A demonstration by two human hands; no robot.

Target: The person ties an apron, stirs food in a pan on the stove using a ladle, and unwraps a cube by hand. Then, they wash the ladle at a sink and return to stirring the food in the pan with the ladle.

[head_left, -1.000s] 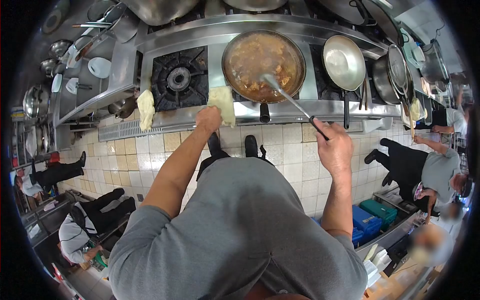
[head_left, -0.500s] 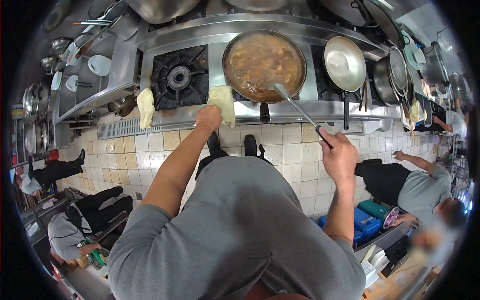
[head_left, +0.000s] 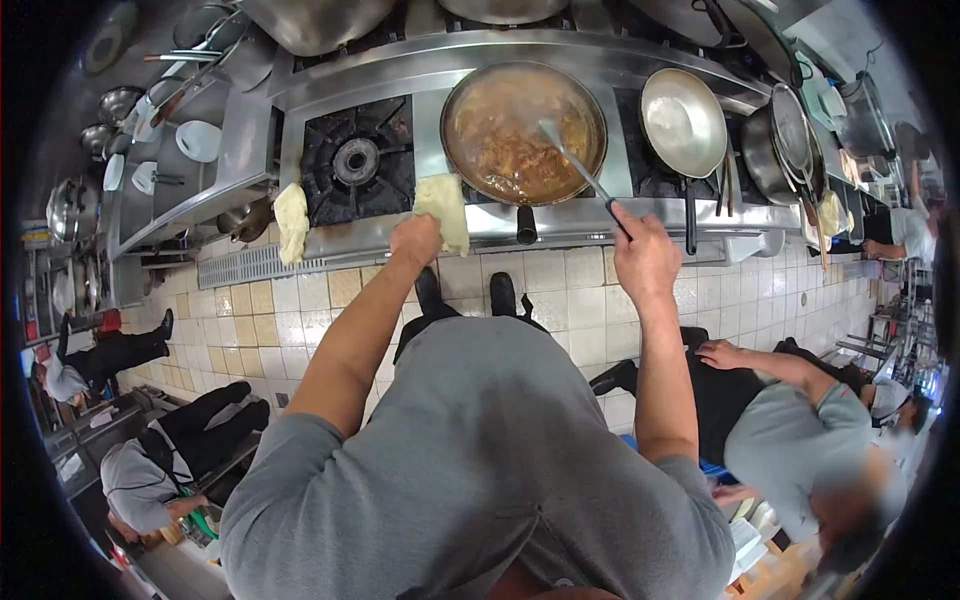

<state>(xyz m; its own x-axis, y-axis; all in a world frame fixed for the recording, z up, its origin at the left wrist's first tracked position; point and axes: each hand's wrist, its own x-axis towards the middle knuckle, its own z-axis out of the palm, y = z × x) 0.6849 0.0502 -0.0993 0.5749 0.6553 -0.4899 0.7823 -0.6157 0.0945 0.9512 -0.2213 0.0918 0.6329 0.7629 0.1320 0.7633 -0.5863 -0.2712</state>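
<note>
My right hand (head_left: 648,258) is closed around the black handle of a metal spatula (head_left: 582,170). The spatula's blade reaches into a large frying pan (head_left: 526,222) on the stove, touching the brown, saucy food (head_left: 525,155) inside. Steam blurs the far part of the pan, and the kind of food is hard to make out. At the stove's front edge, my left hand (head_left: 416,238) is closed on the corner of a pale yellow cloth (head_left: 442,205), left of the pan handle.
Left of the pan is a bare burner (head_left: 356,160), with another cloth (head_left: 291,222) beside it. A lighter pan (head_left: 684,120) stands on the right. A co-worker in grey (head_left: 795,430) is close behind on my right; others work at the left.
My right hand moved left and pushed the spatula away from me, deeper into the pan. The food looks chunkier near the front. The co-worker on the right came closer. My left hand stayed put.
</note>
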